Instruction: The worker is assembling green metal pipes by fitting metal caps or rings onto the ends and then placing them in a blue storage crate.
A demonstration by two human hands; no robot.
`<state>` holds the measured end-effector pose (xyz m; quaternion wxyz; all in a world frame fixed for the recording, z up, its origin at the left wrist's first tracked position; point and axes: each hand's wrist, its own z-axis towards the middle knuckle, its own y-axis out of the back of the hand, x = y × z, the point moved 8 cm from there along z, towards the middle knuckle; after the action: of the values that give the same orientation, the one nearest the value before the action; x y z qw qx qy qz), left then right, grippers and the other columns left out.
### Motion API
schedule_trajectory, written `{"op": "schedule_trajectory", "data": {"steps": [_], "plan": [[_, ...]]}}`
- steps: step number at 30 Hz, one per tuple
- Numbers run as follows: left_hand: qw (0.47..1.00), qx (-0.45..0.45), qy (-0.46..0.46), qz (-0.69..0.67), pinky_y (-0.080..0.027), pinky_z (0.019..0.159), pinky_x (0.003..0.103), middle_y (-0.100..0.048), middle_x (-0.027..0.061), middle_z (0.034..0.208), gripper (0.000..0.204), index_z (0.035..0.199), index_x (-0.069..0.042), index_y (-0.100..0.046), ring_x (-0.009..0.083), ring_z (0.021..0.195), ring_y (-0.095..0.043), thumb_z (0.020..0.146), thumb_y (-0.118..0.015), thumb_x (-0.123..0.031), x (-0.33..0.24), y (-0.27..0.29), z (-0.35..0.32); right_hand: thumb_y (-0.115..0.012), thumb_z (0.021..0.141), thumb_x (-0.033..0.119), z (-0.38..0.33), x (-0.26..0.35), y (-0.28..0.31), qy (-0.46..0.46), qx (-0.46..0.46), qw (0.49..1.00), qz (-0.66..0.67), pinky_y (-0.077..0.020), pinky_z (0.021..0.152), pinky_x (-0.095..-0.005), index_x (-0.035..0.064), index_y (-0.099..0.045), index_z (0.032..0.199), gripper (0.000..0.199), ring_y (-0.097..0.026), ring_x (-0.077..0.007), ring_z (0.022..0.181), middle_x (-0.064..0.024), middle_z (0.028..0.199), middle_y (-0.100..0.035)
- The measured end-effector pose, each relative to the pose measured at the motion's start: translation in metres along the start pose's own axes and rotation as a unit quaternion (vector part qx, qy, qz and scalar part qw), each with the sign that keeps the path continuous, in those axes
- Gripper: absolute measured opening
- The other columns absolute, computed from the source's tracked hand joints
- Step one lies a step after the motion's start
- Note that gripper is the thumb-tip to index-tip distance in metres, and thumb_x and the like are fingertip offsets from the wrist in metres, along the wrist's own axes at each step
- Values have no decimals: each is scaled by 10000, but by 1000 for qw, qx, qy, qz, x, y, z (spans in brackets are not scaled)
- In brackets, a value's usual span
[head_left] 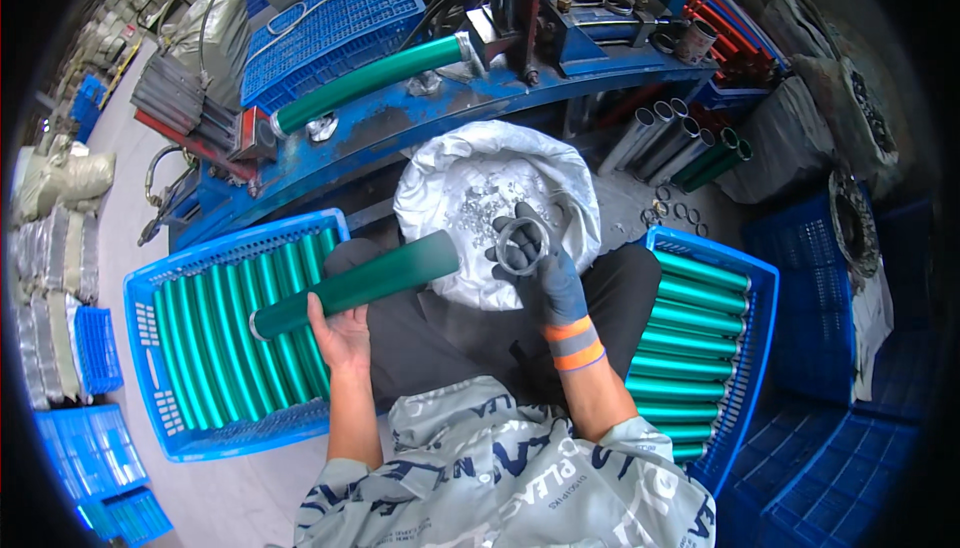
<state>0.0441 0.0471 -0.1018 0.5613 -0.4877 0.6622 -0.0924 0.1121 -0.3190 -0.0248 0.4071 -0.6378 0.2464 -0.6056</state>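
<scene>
My bare left hand (342, 333) is closed round the lower part of a green metal tube (365, 283), which slants up to the right over my lap. The tube's far end is blurred. My gloved right hand (540, 268) grips a grey metal ring (522, 248) in its fingers, apart from the tube's end. Beneath both hands' reach, a white sack (425, 183) with a rolled rim holds silvery metal bits.
Blue crates of green tubes stand at my left (235, 448) and right (765, 318). Ahead is a blue machine bench (400, 113) with another green tube (375, 83) on it. Loose rings (682, 211) and upright tubes (675, 143) are on the floor at right.
</scene>
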Motion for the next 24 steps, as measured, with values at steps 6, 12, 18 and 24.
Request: {"op": "schedule_trajectory", "data": {"steps": [6,12,18,24], "plan": [[997,71,-20,-13,-573,1187,494,-710,161,1457,489,1400,-65,-658,295,1355,-700,1097,-738,-439,-14,-59,-39,-771,1068,300,-1,-14,-2,-20,28,983,-181,-483,1206,-375,-55,-357,1736,863,-612,-220,1444,-168,1631,-605],[997,62,-42,19,-612,1130,509,-723,177,1446,453,1434,-80,-670,307,1357,-703,1126,-700,-410,-24,-44,-45,-774,1048,158,-2,-17,-21,-17,40,972,-230,-430,1256,-377,-70,-389,1718,806,-564,-207,1484,-149,1692,-548],[993,65,-71,74,-595,1150,470,-720,167,1454,459,1409,-73,-678,278,1332,-717,1120,-707,-429,-31,-37,-49,-729,1035,139,-4,-14,-18,-49,22,941,-334,-428,1239,-362,-52,-492,1676,710,-612,-206,1404,-117,1534,-663],[996,68,-44,45,-596,1148,475,-725,149,1441,480,1395,-75,-668,275,1332,-711,1095,-741,-443,-28,-51,-49,-900,904,91,-6,-14,-31,-25,36,967,-252,-431,1248,-362,-47,-482,1680,892,-590,-197,1450,-136,1606,-619]]}}
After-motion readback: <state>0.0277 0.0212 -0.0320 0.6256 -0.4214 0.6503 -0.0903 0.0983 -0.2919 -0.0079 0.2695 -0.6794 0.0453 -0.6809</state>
